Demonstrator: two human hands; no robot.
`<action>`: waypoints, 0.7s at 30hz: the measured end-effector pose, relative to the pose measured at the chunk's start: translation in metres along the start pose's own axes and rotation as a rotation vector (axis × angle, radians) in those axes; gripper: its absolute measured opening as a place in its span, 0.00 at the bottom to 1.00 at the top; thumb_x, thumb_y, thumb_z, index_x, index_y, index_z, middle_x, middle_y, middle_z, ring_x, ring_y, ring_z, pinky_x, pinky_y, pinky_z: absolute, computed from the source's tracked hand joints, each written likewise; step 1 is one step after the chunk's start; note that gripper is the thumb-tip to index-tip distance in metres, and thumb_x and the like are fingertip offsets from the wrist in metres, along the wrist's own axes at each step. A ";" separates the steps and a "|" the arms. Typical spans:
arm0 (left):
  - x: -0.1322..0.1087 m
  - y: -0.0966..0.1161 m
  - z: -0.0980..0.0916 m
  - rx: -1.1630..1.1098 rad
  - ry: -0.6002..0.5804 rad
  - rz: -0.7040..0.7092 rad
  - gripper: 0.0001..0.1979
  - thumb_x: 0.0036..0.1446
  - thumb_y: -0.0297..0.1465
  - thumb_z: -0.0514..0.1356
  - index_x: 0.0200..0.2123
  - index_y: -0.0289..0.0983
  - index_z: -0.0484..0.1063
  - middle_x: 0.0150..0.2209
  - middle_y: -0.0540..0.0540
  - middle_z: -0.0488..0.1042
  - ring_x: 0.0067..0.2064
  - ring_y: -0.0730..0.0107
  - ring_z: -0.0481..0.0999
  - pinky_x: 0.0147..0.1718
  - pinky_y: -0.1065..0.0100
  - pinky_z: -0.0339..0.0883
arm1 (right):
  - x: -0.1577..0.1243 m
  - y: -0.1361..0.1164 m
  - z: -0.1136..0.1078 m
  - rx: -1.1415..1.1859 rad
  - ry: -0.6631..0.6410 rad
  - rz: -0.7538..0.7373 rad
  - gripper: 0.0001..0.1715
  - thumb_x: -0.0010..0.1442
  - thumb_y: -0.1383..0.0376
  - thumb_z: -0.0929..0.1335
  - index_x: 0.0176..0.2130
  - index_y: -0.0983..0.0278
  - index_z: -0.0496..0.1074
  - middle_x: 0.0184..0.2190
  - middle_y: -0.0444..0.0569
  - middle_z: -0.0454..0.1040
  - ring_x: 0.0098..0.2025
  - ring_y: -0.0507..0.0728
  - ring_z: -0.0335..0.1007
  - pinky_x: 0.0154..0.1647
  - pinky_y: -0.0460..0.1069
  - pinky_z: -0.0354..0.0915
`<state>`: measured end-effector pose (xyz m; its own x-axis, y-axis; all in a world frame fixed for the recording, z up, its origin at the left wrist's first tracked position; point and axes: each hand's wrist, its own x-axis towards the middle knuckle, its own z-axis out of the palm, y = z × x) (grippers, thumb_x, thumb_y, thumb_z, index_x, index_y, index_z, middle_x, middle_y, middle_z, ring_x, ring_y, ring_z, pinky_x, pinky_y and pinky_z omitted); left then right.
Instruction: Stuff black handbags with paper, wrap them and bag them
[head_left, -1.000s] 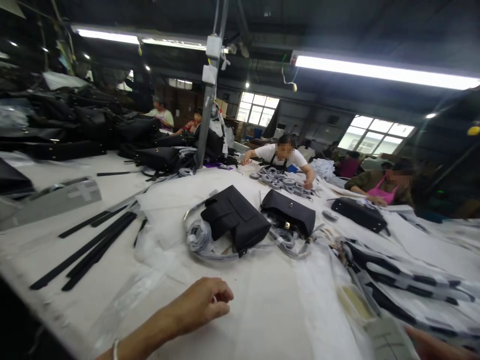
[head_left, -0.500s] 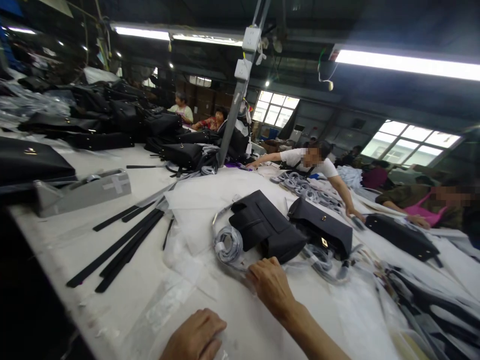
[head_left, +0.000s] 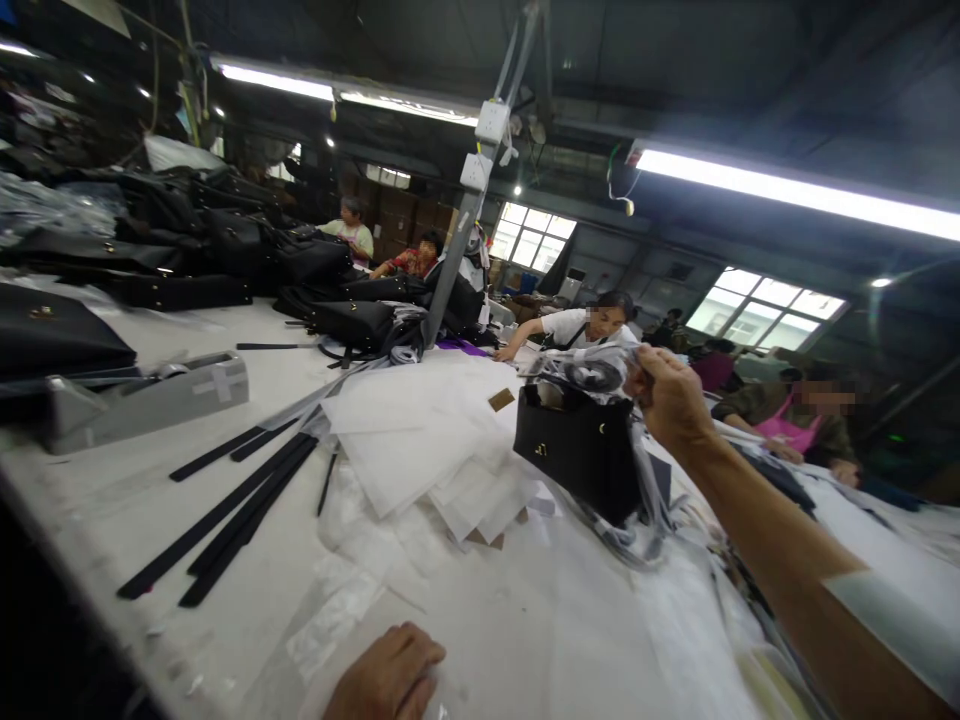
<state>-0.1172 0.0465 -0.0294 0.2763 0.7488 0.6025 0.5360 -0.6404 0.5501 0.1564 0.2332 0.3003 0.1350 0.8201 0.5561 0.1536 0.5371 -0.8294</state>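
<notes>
My right hand (head_left: 671, 395) is raised at right of centre. Its closed fingers grip the grey plastic-wrapped strap (head_left: 596, 365) of a black handbag (head_left: 574, 455). The bag is tilted below and left of that hand, with a gold clasp on its front. Whether its base touches the table cannot be made out. Behind its right side, part of another dark bag (head_left: 661, 478) shows. My left hand (head_left: 390, 670) rests on the table near the bottom edge, fingers loosely bent and nothing visible in it. Left of the bag lie white paper sheets (head_left: 405, 430).
Several black strips (head_left: 247, 515) lie on the white table (head_left: 97, 510) at left, near a grey tape dispenser (head_left: 157, 395). Black bags (head_left: 217, 240) are heaped farther back. A metal post (head_left: 450, 260) rises mid-table. Co-workers (head_left: 589, 325) are at the far side.
My right hand has moved up and right, lifting and turning the handbag by its wrapped strap. Paper sheets the bag covered now show. My left hand has barely moved.
</notes>
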 end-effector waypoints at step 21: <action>0.026 0.093 -0.022 -1.096 -0.176 -0.465 0.45 0.51 0.63 0.58 0.62 0.39 0.61 0.57 0.39 0.70 0.60 0.48 0.68 0.59 0.53 0.62 | -0.179 -0.110 -0.078 0.941 0.076 0.348 0.16 0.62 0.73 0.63 0.27 0.60 0.55 0.15 0.31 0.45 0.12 0.45 0.48 0.14 0.43 0.56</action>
<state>-0.0777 0.0031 0.0501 0.3870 0.9051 0.1762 -0.3266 -0.0441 0.9441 0.1920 0.0117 0.2964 0.0925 0.9641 0.2490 -0.7377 0.2343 -0.6332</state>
